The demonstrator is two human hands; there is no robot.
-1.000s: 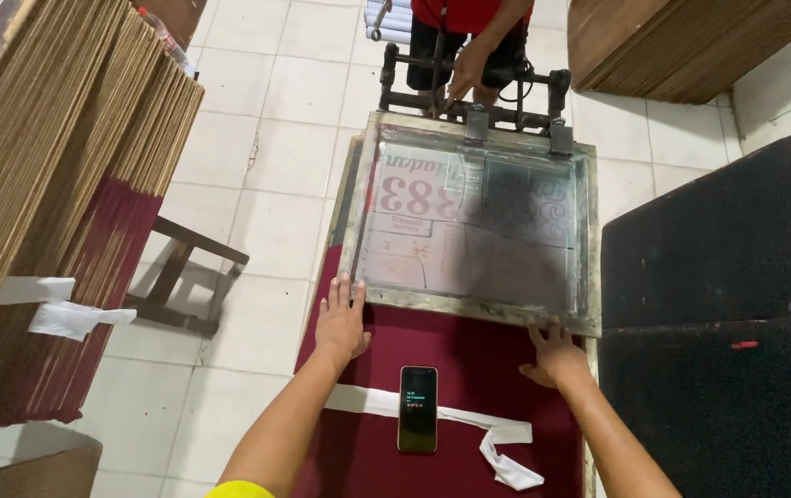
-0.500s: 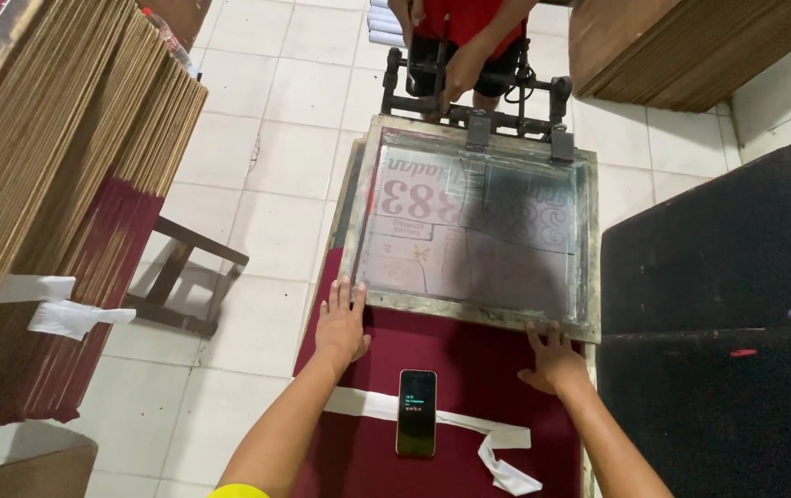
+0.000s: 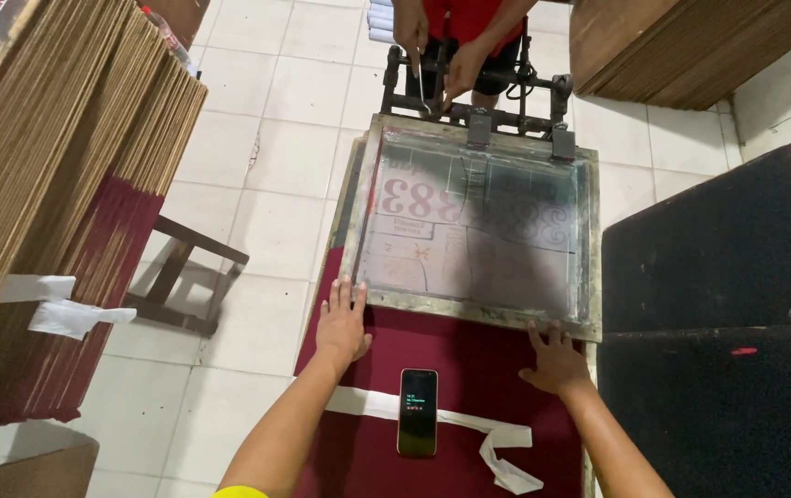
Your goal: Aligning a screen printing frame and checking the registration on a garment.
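I rest left hand (image 3: 342, 327) and right hand (image 3: 557, 361) flat, fingers spread, gripping nothing | grey wooden-framed printing screen (image 3: 478, 226) lies on maroon sheet (image 3: 455, 346), fingertips at its near edge | I'd press both corners evenly so it sits square

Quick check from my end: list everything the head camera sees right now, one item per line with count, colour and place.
screen frame: one, grey wood with a pale mesh, on the maroon table, near edge under both hands
clamp rig: one, black metal, at the frame's far edge
table: one, maroon top, centre
phone: one, black with its screen lit, on the table between the forearms
white strip: one, lying across the table under the phone
cardboard stack: one tall, brown and maroon, left
black pads: two, right
stool: one, dark wood, on the white tile floor
other person: one, red top, hands at the clamp rig
left hand: flat on the frame's near left corner
right hand: fingertips at the frame's near right edge
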